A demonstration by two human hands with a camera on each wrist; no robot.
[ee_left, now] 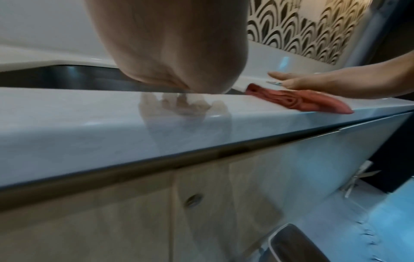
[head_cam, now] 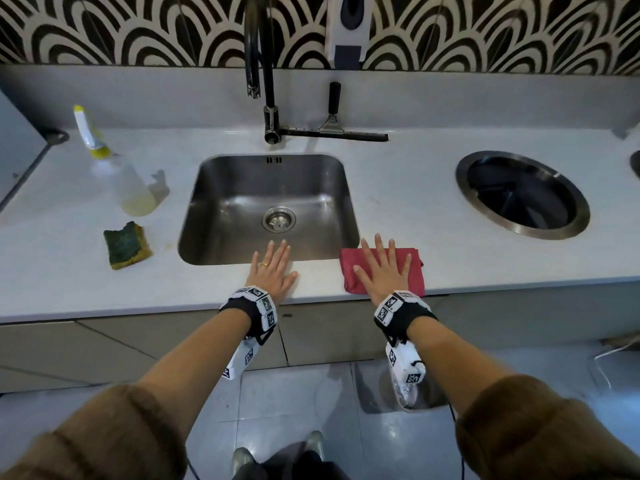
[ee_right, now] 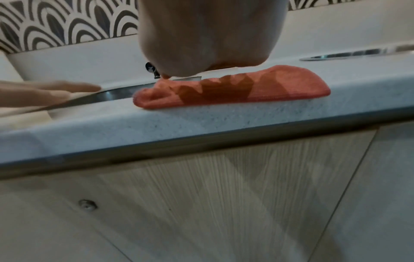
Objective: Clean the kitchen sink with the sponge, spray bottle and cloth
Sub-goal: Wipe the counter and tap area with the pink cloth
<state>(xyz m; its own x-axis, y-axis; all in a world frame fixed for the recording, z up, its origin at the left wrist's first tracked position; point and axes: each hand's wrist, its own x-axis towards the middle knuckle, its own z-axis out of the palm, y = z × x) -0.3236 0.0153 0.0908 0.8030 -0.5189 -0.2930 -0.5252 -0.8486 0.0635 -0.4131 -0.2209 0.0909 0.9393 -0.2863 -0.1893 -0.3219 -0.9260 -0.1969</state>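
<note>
A steel sink (head_cam: pixel 207 216) is set into the white counter (head_cam: pixel 433 209). My left hand (head_cam: pixel 272 270) lies flat on the counter at the sink's front edge, fingers straight and reaching over the rim. My right hand (head_cam: pixel 382 268) lies flat with spread fingers on a folded red cloth (head_cam: pixel 414 271) at the sink's front right corner; the cloth (ee_right: pixel 291 83) (ee_left: pixel 298 101) reaches the counter's front edge. A green and yellow sponge (head_cam: pixel 127 245) lies left of the sink. Behind it stands a clear spray bottle (head_cam: pixel 117 168) with a yellow and white head.
A black tap (head_cam: pixel 266 74) rises behind the sink, with a black squeegee (head_cam: pixel 334 128) lying beside its base. A round steel-rimmed opening (head_cam: pixel 523 194) sits in the counter at the right. A soap dispenser (head_cam: pixel 349 27) hangs on the patterned wall. Cabinet doors (ee_right: pixel 224 195) are below.
</note>
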